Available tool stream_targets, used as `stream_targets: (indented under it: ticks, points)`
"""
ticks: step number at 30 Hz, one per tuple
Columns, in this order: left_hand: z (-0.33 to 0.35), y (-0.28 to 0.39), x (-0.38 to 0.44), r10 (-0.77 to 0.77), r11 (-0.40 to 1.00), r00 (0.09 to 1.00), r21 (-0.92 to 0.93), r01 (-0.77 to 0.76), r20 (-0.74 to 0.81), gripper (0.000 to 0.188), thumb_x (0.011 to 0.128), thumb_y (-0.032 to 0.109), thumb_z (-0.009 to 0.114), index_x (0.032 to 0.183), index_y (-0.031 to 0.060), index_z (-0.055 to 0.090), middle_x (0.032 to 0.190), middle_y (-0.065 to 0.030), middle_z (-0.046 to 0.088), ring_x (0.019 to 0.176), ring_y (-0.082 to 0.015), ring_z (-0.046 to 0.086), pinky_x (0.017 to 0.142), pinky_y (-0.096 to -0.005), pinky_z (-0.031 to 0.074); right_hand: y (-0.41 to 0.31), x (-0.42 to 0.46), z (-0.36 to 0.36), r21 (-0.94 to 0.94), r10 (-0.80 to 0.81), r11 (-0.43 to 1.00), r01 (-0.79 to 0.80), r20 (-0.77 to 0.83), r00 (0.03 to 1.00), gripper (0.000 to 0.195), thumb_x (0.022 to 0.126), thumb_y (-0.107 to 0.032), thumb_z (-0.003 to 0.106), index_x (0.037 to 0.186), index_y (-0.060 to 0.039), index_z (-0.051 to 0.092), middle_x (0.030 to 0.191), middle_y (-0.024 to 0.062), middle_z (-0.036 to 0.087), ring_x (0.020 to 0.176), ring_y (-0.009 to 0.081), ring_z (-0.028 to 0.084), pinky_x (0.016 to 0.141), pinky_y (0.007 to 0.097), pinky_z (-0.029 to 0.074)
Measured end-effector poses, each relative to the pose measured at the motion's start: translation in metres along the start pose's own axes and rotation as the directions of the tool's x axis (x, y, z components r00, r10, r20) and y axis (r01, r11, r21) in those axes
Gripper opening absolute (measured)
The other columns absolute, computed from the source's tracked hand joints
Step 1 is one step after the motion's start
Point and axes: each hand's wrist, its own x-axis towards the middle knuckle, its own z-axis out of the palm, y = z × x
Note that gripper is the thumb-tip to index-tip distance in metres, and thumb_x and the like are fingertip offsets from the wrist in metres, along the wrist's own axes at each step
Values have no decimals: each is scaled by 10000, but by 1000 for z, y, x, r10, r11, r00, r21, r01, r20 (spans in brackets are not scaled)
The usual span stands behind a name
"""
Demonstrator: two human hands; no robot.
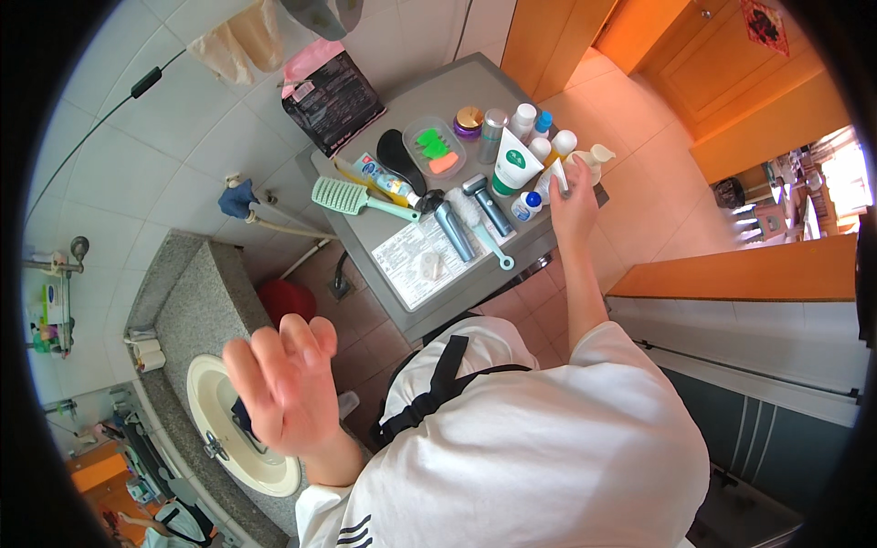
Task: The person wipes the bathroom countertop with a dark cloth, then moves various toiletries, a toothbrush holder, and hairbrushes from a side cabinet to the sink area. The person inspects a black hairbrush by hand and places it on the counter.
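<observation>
My right hand (pixel 575 209) has its fingers around a small white tube (pixel 553 179) at the right end of the grey table (pixel 404 318). Beside it stand a blue-capped bottle (pixel 526 206), a white tube with a green cap (pixel 515 164) and a cream pump bottle (pixel 595 159). Several white-capped bottles (pixel 523 118) crowd behind. Raised over the washbasin side, my left hand (pixel 284 390) has loosely curled fingers and nothing visible in it. A blue-grey electric shaver (pixel 452 229), a second shaver (pixel 490 204) and a fluffy-headed brush (pixel 486 236) lie on a printed sheet (pixel 404 257).
Farther back are a mint hairbrush (pixel 349 197), a toothpaste tube (pixel 384 179), a black oval brush (pixel 399 161), a clear plastic box (pixel 413 145) and a gold-lidded jar (pixel 468 123). A black-and-pink bag (pixel 336 103) leans by the wall. The washbasin (pixel 205 390) is at left.
</observation>
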Motion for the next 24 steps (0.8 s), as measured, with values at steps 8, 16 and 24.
stream_targets:
  ticks: [8,16,24]
  points:
    - [-69,-23,-53,26,781,966,608,141,-257,136,861,-79,473,859,57,465,995,-169,645,932,-211,587,893,-340,444,-22,7,-57,-55,-137,990,132,-90,986,257,909,-106,689,1156,-40,660,1061,114,732,932,237,717,798,329,555]
    - [-28,-39,-22,-175,462,982,875,144,-70,551,881,222,602,1353,-34,478,1341,-185,538,1206,-310,537,1004,-392,412,-143,-4,-111,653,-176,746,133,0,984,297,830,36,752,1106,104,669,1192,169,666,942,161,672,793,253,545]
    - [-15,-35,-20,-584,517,811,760,394,-24,355,892,216,702,1118,-35,593,825,-124,652,703,-184,609,643,-289,479,-197,-22,-84,849,-272,389,-357,477,836,687,834,25,733,1410,67,362,906,182,735,846,162,704,761,258,550]
